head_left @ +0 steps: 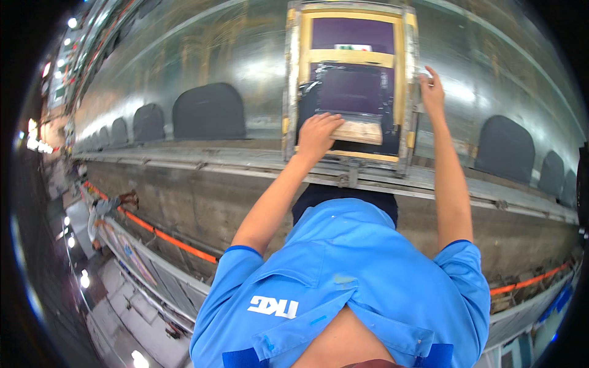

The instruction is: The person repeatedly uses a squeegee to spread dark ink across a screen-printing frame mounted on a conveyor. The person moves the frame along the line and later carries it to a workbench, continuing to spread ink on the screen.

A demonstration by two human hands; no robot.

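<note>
L hand (320,134) clamped on wooden squeegee (362,131) in frame (292,92); R hand (433,93) alongside, fingers apart; dk panels (208,111) either side, metal table (264,122).

This looks like a factory workshop: a long, shiny grey metal table (264,80) carries rows of dark, round-topped flat pieces (208,111) and a rectangular, metal-edged screen frame (289,92), with a bright orange strip (165,235) on the near side and white lamps (72,23) far left.

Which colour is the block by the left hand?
Mostly pale tan; head view shows the block best.
</note>
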